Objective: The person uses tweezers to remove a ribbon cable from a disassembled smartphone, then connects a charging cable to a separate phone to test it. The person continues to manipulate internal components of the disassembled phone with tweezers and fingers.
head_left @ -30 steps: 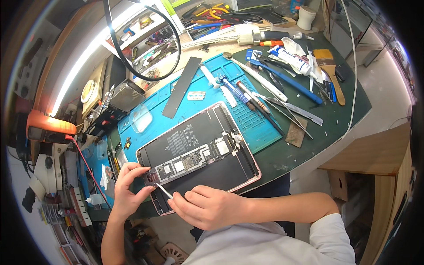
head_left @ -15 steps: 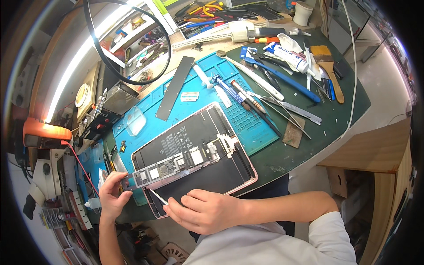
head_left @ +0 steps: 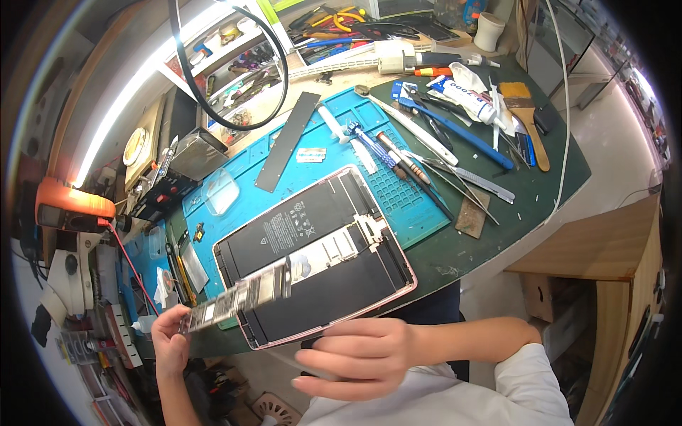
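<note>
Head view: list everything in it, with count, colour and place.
Mat: 1, blue, centre
Opened tablet: 1, black with pink rim, partly on mat
Circuit board: 1, grey, over tablet's left end
Strip: 1, dark grey, on mat
Tray: 1, clear, mat's left
Meter: 1, orange, far left
Ring: 1, black, upper left
Tube: 1, white-and-blue, upper right
Paintbrush: 1, tan, right
Hand tools: many, mixed colours, top and right
Left fingers: 1 set, bare, gripping board's end
Right fingers: 1 set, blurred, lower centre

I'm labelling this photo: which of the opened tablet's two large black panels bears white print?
The far panel, across the pale strip from the right hand: light text and symbols show on it. The near panel shows none.
</note>
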Available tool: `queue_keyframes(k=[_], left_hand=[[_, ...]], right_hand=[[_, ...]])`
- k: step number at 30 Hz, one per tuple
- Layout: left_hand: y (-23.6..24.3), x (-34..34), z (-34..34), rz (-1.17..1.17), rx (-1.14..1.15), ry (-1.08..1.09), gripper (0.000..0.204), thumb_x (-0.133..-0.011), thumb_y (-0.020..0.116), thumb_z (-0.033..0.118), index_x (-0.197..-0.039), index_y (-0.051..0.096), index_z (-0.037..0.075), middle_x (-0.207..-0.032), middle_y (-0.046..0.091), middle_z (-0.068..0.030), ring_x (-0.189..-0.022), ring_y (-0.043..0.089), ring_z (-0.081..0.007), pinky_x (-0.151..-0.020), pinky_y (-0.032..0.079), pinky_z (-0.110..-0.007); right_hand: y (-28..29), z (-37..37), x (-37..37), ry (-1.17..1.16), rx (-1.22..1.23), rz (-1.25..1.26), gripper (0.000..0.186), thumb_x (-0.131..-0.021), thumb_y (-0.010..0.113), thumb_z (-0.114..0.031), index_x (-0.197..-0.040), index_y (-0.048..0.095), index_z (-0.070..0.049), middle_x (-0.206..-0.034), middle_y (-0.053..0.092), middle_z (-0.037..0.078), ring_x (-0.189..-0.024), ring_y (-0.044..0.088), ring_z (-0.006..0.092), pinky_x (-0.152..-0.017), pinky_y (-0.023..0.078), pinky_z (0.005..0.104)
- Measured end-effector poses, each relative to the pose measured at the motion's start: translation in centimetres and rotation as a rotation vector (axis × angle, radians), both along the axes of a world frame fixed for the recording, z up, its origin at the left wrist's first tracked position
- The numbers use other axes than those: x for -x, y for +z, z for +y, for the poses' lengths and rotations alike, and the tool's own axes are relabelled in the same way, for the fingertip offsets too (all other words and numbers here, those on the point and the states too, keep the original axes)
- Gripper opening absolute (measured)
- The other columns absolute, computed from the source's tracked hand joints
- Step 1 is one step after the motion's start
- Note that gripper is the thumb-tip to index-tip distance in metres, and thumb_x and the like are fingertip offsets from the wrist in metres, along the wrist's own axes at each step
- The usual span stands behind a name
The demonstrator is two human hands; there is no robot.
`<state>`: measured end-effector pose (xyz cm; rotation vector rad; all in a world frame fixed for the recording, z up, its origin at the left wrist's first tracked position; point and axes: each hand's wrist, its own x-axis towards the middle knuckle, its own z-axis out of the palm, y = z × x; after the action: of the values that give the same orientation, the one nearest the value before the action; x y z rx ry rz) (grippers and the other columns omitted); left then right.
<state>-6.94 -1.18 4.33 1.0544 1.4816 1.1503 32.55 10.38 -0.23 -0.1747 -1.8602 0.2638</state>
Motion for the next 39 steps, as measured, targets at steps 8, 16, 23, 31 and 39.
queue_keyframes(k=[8,16,23,31,39], left_hand=[[2.0,-4.8,-1.2,-0.325,0.268,-0.137,0.05,-0.087,0.085,0.023,-0.118,0.072,-0.013,-0.106,0.074,-0.0174,-0.091,0.07,-0.0198,-0.084,0.056,-0.03],[3.1,-6.2,-1.4,-0.324,0.559,-0.274,0.034,-0.098,0.06,-0.001,-0.129,0.07,-0.012,-0.108,0.077,-0.0198,-0.093,0.072,-0.0223,-0.089,0.059,-0.035],[2.5,-6.7,-2.0,-0.399,0.587,-0.374,0.038,-0.103,0.067,0.014,-0.13,0.069,-0.012,-0.106,0.074,-0.0217,-0.094,0.07,-0.0285,-0.088,0.057,-0.041],[2.4,-7.0,-2.0,-0.466,0.632,-0.323,0.041,-0.104,0.068,0.024,-0.126,0.071,-0.011,-0.102,0.073,-0.0258,-0.09,0.07,-0.0343,-0.084,0.056,-0.045],[1.7,-6.3,-2.2,-0.609,0.581,-0.401,0.04,-0.111,0.057,0.019,-0.134,0.067,-0.012,-0.106,0.074,-0.0224,-0.096,0.071,-0.0287,-0.086,0.057,-0.04]], right_hand=[[0.9,-0.9,-3.7,0.109,0.754,0.188,0.048,-0.09,0.084,-0.005,-0.128,0.055,-0.003,-0.129,0.068,0.024,-0.115,0.071,0.0289,-0.095,0.061,0.0383],[1.0,-3.0,-4.1,0.32,1.264,0.407,0.028,-0.099,0.07,0.008,-0.122,0.055,0.0,-0.113,0.073,0.011,-0.104,0.077,0.0168,-0.093,0.06,0.0295],[0.5,-3.5,-4.3,0.267,1.353,0.393,0.023,-0.102,0.068,0.005,-0.121,0.055,0.0,-0.111,0.072,0.01,-0.101,0.076,0.0159,-0.089,0.06,0.0288],[0.3,-3.6,-4.7,0.214,1.302,0.294,0.024,-0.103,0.064,0.007,-0.121,0.051,-0.003,-0.118,0.067,0.011,-0.102,0.075,0.0164,-0.091,0.063,0.0309],[0.3,-3.7,-4.7,0.166,1.275,0.286,0.025,-0.102,0.067,0.006,-0.121,0.053,-0.003,-0.119,0.065,0.009,-0.1,0.075,0.016,-0.09,0.062,0.0295]])
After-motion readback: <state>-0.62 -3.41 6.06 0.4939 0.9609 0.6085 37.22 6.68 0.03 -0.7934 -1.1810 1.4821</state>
